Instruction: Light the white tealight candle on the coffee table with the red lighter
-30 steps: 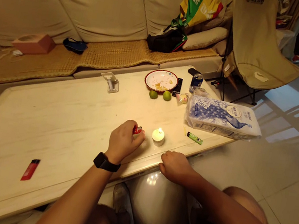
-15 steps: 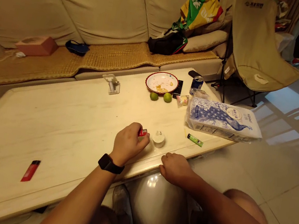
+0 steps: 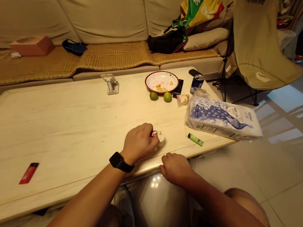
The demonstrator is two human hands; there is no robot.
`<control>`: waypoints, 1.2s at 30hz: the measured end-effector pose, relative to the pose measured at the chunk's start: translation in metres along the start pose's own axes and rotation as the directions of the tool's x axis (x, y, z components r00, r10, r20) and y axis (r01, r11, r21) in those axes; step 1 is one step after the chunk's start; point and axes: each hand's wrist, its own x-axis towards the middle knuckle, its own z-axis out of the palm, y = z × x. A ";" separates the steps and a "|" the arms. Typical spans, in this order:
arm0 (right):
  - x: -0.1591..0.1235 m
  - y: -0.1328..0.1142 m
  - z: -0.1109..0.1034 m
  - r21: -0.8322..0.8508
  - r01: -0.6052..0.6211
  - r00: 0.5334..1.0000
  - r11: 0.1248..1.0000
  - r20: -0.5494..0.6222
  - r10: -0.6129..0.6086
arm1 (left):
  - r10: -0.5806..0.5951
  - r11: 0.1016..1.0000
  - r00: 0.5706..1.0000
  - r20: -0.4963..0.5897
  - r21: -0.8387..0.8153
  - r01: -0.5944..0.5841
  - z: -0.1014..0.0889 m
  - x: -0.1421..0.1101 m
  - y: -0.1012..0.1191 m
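One red disposable lighter, body wrapped in my left hand, head pointing right and just beside one white tealight candle, which stands upright, partly hidden behind my fingers.

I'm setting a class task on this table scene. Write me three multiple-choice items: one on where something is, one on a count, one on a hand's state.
1. Where is the green lighter?
A. On the sofa
B. On the table, below the peacock-printed tissue pack
C. Inside the can

2. How many limes lie beside the plate?
A. Two
B. Three
C. Four

3. What is the right hand doing?
A. Gripping the can
B. Lifting the limes
C. Resting empty on the table edge

Answers:
1. B: it lies on the tabletop just below the pack.
2. A: two sit side by side in front of the plate.
3. C: its fingers lie on the edge, holding nothing.
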 end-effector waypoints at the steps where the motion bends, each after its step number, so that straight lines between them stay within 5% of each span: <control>1: 0.000 0.000 0.000 0.002 -0.001 1.000 1.000 0.006 0.001 | 0.004 1.000 1.000 0.003 0.009 -0.004 0.000 0.001 0.001; 18: 0.000 0.000 0.000 0.004 0.004 1.000 1.000 0.005 -0.004 | -0.038 0.999 0.997 0.061 0.027 0.037 0.000 0.005 0.005; 36: 0.000 0.000 -0.001 0.012 -0.013 1.000 1.000 0.022 0.012 | -0.054 0.995 0.998 -0.013 -0.081 0.053 -0.005 -0.004 -0.006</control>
